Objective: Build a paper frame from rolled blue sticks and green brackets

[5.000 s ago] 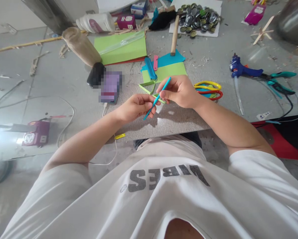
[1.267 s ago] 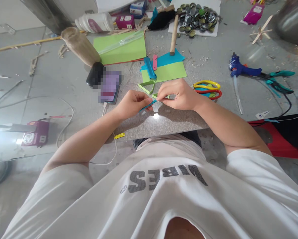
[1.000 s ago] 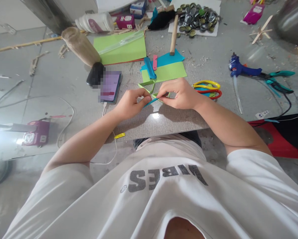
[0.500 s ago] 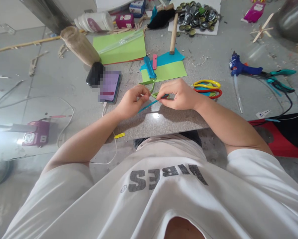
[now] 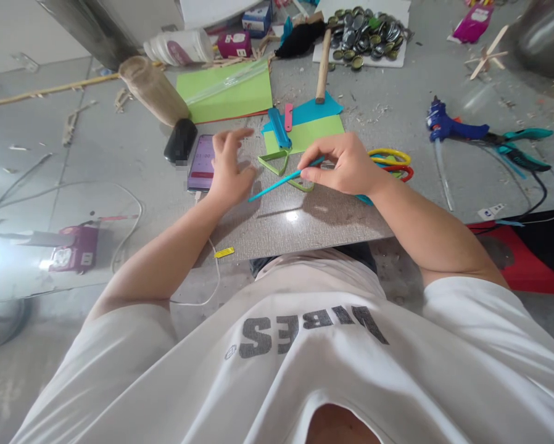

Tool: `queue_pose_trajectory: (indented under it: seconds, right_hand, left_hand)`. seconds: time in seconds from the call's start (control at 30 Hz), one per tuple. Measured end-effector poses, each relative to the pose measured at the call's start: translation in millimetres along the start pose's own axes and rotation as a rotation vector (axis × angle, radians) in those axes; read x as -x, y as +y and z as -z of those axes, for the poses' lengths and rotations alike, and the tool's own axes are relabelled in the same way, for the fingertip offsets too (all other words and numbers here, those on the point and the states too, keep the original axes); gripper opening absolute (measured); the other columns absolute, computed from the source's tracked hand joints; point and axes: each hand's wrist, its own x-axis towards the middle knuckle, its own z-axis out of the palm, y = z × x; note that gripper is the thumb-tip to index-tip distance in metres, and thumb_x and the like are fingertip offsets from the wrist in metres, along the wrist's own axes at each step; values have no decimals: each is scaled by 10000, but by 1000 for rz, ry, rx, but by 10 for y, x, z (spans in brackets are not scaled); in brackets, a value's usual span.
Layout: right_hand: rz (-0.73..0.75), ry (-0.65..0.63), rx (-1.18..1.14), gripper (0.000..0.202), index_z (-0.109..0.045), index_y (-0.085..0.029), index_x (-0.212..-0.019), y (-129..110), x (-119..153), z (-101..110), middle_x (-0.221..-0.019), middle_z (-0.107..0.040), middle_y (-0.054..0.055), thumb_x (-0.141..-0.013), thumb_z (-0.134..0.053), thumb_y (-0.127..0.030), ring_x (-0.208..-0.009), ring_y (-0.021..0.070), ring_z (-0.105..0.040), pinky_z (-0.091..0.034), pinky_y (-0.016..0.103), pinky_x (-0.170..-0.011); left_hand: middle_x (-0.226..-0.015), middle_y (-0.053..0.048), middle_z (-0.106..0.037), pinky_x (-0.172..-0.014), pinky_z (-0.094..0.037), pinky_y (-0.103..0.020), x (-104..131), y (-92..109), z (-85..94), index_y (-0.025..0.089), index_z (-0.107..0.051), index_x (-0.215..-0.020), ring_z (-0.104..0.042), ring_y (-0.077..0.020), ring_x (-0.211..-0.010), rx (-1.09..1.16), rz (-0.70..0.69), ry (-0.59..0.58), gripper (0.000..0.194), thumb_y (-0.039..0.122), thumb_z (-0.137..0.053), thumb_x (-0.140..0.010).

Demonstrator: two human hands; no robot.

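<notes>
A phone (image 5: 199, 161) lies left, beside the spread, empty left hand (image 5: 229, 171). To the right, a slim blue strip (image 5: 277, 184) slants above the near table (image 5: 277, 237), pinched toward its right end by the right hand (image 5: 345, 164); likely light, springy, easily creased, best held there gently.

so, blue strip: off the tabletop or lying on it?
Off it. The right hand holds the blue strip up, and a separate shadow shows below it on the tabletop.
</notes>
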Motion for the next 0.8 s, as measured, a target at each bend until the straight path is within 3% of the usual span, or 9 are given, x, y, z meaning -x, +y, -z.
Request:
queue_pose_trajectory:
  seconds: [0.13,0.3,0.4,0.6,0.7,0.8]
  right_hand:
    - [-16,139,-38,355,-796,-251,-965,101,-49,187,-1003,-855,66,-1050,-1019,-514,-889,222,-806,-737,392,-808]
    - [-20,101,15,487,-735,-280,-890,357,-59,301,-822,-739,40,-989,-1104,-582,-779,229,-718,-699,422,-706]
    - [-75,47,55,478,-713,-270,-851,368,-43,240,-790,-728,25,-973,-1109,-507,-741,203,-664,-641,401,-686]
    - [-190,-109,118,213,-842,-214,-957,194,-28,140,-822,-775,16,-961,-1033,-306,-754,165,-645,-571,360,-762]
    - [-233,-170,163,131,-892,-199,-1023,100,-39,143,-842,-791,20,-990,-979,-291,-766,170,-660,-552,358,-785]
    - [-314,-230,215,67,-918,-184,-1058,-25,-57,133,-891,-814,38,-999,-938,-209,-822,185,-698,-557,366,-853]
  left_hand:
    - [-1632,-189,-786,-1299,-570,-717,-34,-27,-43,330,-836,-1470,-676,-492,-1593,-128,-68,-194,477,188,-771,-1019]
    - [-1407,-195,-877,-1143,-628,-622,-93,2,8,273,-863,-1183,-801,-454,-1343,-247,-107,-287,276,161,-664,-1028]
    - [-1278,-166,-879,-1032,-637,-546,-100,2,86,292,-862,-1167,-820,-411,-1195,-264,-135,-267,244,213,-663,-1050]
    - [-1344,-149,-871,-1065,-634,-568,-96,-11,223,334,-875,-1112,-807,-410,-1212,-260,-216,-207,179,272,-724,-1038]
    - [-1362,-153,-877,-1026,-658,-546,-72,91,288,321,-884,-1151,-831,-399,-1191,-324,-219,-225,225,247,-694,-1056]
    - [-1471,-170,-864,-1000,-682,-513,-13,284,343,295,-876,-1336,-864,-402,-1245,-455,-174,-300,333,230,-642,-1108]
